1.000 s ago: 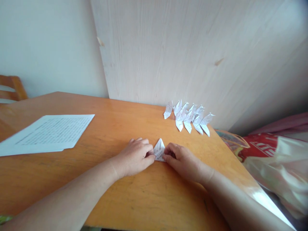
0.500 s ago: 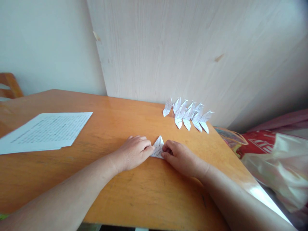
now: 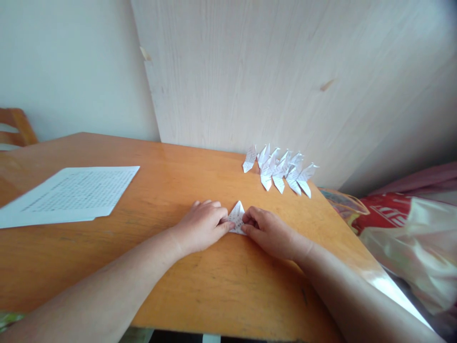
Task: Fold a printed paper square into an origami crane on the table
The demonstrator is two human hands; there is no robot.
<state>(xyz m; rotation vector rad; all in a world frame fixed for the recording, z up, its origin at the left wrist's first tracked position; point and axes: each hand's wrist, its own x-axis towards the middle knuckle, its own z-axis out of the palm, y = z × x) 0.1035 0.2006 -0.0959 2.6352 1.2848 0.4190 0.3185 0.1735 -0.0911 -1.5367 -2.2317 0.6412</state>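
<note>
My left fingers [image 3: 224,228] and right fingers [image 3: 251,214] pinch opposite sides of the printed paper triangle [image 3: 238,212]; uneven pressure could skew it.

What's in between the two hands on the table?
A small folded paper, pointed at the top, lies between the left hand and the right hand. The head view shows both hands touching it.

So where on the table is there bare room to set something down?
Bare table shows between the sheets and left hand, back to the panel, and between the forearms. Crowded: the back right, where folded figures cluster, and the folded paper, touched by left hand and right hand.
</note>
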